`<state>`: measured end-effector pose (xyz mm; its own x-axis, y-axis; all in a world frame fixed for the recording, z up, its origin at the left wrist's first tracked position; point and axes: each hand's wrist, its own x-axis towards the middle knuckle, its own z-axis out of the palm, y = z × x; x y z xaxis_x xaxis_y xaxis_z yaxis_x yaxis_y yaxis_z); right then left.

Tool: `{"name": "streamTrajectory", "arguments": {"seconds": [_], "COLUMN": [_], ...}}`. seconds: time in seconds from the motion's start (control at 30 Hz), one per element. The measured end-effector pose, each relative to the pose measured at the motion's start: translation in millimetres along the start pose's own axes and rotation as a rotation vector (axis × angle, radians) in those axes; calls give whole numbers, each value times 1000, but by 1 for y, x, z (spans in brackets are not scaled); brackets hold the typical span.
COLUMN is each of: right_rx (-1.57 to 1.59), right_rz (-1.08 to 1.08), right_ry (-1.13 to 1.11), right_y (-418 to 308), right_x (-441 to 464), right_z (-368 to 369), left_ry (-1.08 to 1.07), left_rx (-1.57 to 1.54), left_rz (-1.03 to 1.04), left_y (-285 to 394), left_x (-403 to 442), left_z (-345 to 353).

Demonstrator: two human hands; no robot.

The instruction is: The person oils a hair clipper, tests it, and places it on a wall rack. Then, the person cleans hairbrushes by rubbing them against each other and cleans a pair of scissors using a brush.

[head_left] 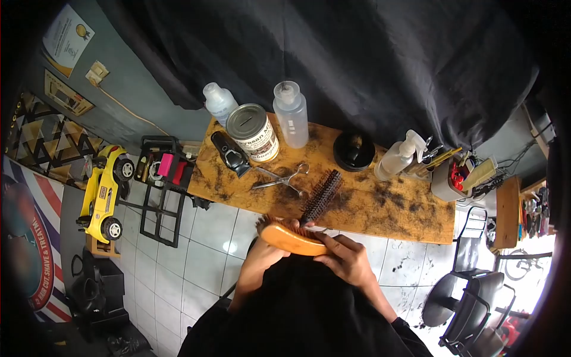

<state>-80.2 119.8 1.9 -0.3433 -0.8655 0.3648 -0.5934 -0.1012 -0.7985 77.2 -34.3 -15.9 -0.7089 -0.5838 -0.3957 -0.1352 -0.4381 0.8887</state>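
Note:
A wooden hair brush (292,239) with dark bristles is held level in front of my body, its bristles facing the table. My left hand (265,257) is closed around its left end, partly hidden beneath it. My right hand (348,257) pinches the right end between thumb and fingers. Just beyond it is a dark round hairbrush (322,195), its handle end close to the wooden brush; whether my left fingers touch that handle, I cannot tell. Scissors (284,179) lie with blades apart on the table, beside a black hair clipper (231,156).
Loose dark hair covers much of the wooden table (410,229). Along its back stand a tin can (254,134), a clear bottle (291,119), a black round container (353,151), a spray bottle (397,157) and a tool holder (447,182). A black chair (479,297) stands right.

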Motion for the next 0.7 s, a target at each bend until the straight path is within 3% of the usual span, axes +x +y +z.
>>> {"name": "streamTrajectory", "arguments": {"seconds": [0.07, 0.13, 0.27, 0.33, 0.43, 0.5, 0.57, 0.6, 0.7], "right_rx": [-74, -241, -334, -242, -207, -23, 7, 12, -320], "right_rz": [75, 147, 144, 234, 99, 94, 63, 58, 122], "right_ry": [180, 328, 618, 565, 286, 80, 54, 45, 405], "right_y": [4, 8, 16, 11, 10, 7, 4, 6, 23], "right_x": [-3, 5, 20, 18, 5, -5, -5, -5, -2], "right_z": [7, -7, -23, -29, -21, -4, 4, 2, -10], "left_ry": [-27, -336, -385, -200, -157, -170, -242, -234, -200], "left_rx": [-2, -105, -122, -129, -95, -75, -147, -188, -278], "left_rz": [-86, -199, -120, -46, 9, 5, -46, -166, -168], "left_y": [22, 43, 37, 40, 33, 20, 6, 28, 37], "left_x": [-9, -11, -9, -9, -4, 0, -3, -4, -14], "left_z": [-1, -3, 6, 18, 22, 16, 8, 12, 14]}}
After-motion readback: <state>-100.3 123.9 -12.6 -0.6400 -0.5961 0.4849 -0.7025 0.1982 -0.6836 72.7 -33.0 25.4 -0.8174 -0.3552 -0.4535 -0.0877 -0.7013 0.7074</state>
